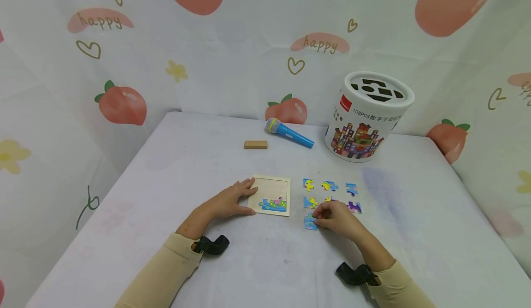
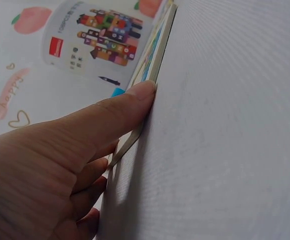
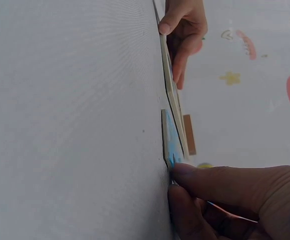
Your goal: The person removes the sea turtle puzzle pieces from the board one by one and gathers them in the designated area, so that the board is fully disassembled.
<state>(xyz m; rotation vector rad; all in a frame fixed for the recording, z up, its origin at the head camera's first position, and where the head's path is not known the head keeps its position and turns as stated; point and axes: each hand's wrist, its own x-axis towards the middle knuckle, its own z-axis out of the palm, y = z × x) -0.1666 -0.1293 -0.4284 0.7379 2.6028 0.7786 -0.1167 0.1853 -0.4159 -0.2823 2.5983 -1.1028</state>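
A square wooden puzzle tray [image 1: 271, 183] lies on the table, with joined colourful pieces [image 1: 274, 204] along its lower right. My left hand [image 1: 232, 199] holds the tray's left side, thumb at the near corner and fingers at the far part. In the left wrist view the thumb [image 2: 120, 110] presses on the tray's edge. To the right of the tray, my right hand [image 1: 338, 216] pinches a light blue puzzle piece [image 1: 309, 222] at its right edge between thumb and fingers. That piece [image 3: 168, 137] looks flat on the table in the right wrist view.
More loose puzzle pieces [image 1: 330, 186] lie in rows right of the tray, some partly behind my right hand. Farther back are a small wooden block [image 1: 255, 145], a blue toy microphone [image 1: 292, 135] and a large white bucket [image 1: 362, 119]. A printed cloth hangs behind.
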